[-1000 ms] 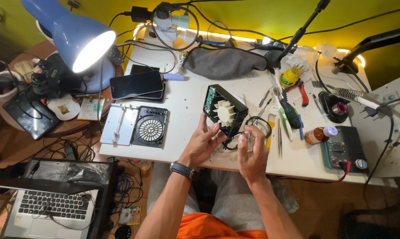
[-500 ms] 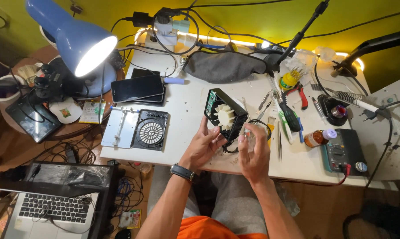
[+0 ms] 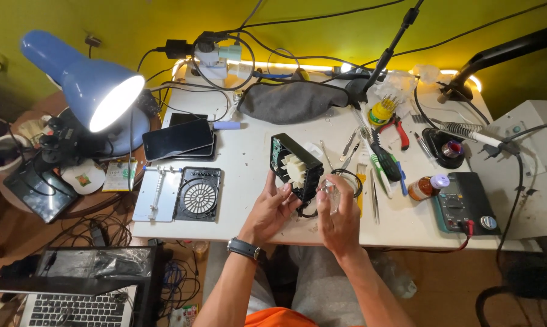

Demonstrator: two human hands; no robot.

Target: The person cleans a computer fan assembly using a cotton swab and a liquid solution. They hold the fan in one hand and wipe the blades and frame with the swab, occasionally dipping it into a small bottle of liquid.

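A black square fan housing point(image 3: 296, 168) with a pale impeller inside stands tilted on edge on the white table point(image 3: 243, 175). My left hand point(image 3: 271, 209), with a dark watch on the wrist, holds its lower left edge. My right hand point(image 3: 339, 212) is closed around a small clear object point(image 3: 328, 189) right beside the housing's lower right corner. A black cable loop point(image 3: 349, 180) lies just behind my right hand.
A black round-grille cover point(image 3: 199, 194) and metal holder point(image 3: 157, 194) lie at left, phones point(image 3: 178, 138) behind them. Blue lit lamp point(image 3: 87, 85) far left. Screwdrivers, tweezers, red pliers point(image 3: 401, 131), a brown bottle point(image 3: 423, 187), multimeter point(image 3: 465, 203) at right. Grey pouch point(image 3: 293, 100) at the back. Laptop point(image 3: 79, 306) below left.
Both hands stay on the fan housing and the small clear object; the view has shifted slightly, with no clear movement of the parts.
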